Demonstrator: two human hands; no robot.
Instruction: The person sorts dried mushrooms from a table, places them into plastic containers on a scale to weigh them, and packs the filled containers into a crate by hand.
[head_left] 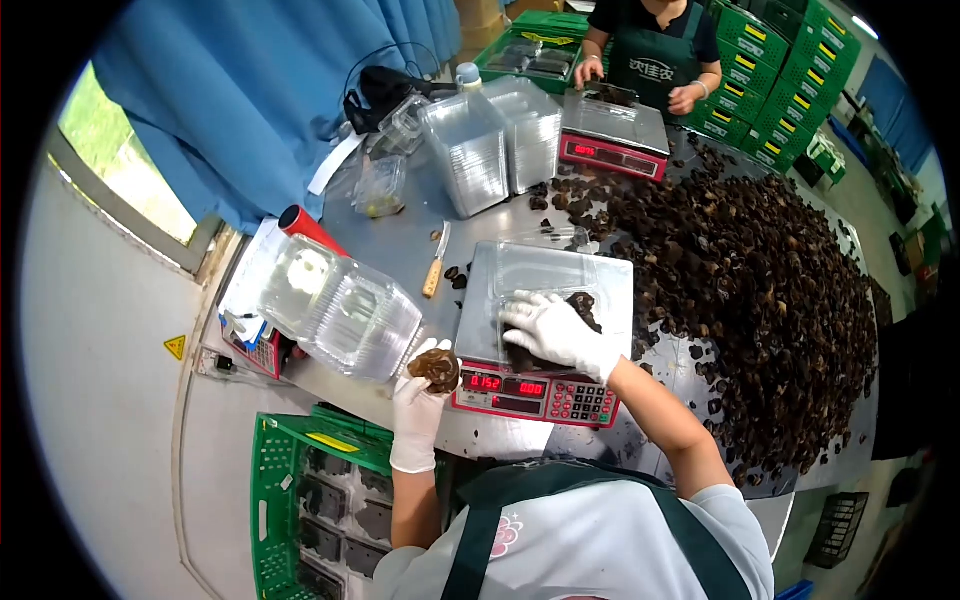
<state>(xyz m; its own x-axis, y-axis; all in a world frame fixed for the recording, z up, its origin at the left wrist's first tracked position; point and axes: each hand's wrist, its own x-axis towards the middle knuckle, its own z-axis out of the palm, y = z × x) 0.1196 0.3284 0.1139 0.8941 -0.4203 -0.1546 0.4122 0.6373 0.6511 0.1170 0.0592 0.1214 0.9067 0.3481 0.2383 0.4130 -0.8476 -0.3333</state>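
In the head view, the left hand [416, 390] pinches a brown piece [436, 371] between thumb and fingers, with the glove's palm side turned up. The piece sits at the fingertips, touching them, just beyond the near left corner of the scale [480, 322] and apart from its plate. The stacked boxes [362, 318] lie tilted just beyond this hand.

The right hand [552, 332] lies palm down over the dark pieces [582, 310] on the scale, fingers stretched out to the left. The pieces show past the far edge of the hand and beneath it; whether the fingers grip any of them is hidden, so I cannot tell. A clear lid [545, 268] lies back on the far part of the plate, not folded over the pieces, and the display reads 0.152.

As for progress, I judge this portion partly done: pieces are on the scale, one is in the hand, and the lid is not yet closed. Filled packs [322, 502] already sit in the green crate [266, 490] at lower left. Much appears left: a broad heap [740, 310] covers the right of the table [395, 235], and more clear boxes [470, 150] stand stacked at the far side.
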